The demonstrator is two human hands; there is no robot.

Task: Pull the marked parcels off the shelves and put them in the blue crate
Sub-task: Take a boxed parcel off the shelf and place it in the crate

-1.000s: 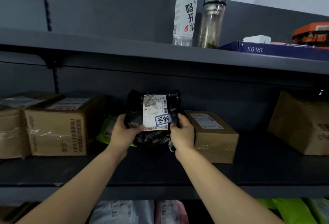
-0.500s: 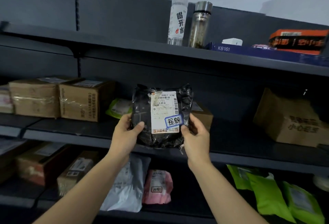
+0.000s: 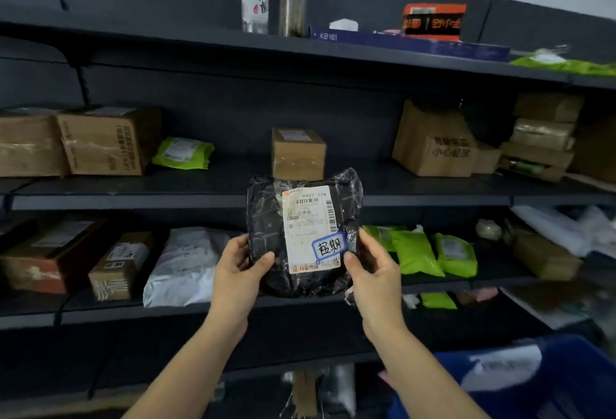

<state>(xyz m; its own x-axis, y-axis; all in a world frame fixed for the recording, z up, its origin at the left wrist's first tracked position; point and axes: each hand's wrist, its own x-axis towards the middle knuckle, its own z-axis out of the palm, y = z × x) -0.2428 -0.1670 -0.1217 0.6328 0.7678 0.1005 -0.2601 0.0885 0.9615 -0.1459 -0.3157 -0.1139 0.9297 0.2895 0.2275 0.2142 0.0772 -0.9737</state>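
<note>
Black plastic-wrapped parcel is off the shelf now. A second ago it stood on the middle shelf just beside the small brown box; now it hangs in the air in front of the rack, lower down and well clear of that box. The grip is unchanged across the three frames. The left hand pinches the lower left edge, thumb on the front face, and the right hand pinches the lower right edge, thumb just under the blue-bordered sticker. The other fingers wrap behind the parcel, mostly out of sight. The parcel is upright, label facing the camera, and the sticker is readable, so I take this as one of the marked ones. The view has backed off and swung right, which brings the blue crate into the lower right corner, below and to the right of the right forearm and well apart from the parcel. It seems to hold something white already, but that corner is blurred and I can't say what. My read: the pull step is done for this parcel and the carry is under way. What's left is to lower it right into the crate and let go. The wrap is loose and crinkly, so a two-hand pinch on the edges should hold for a short move.
</note>
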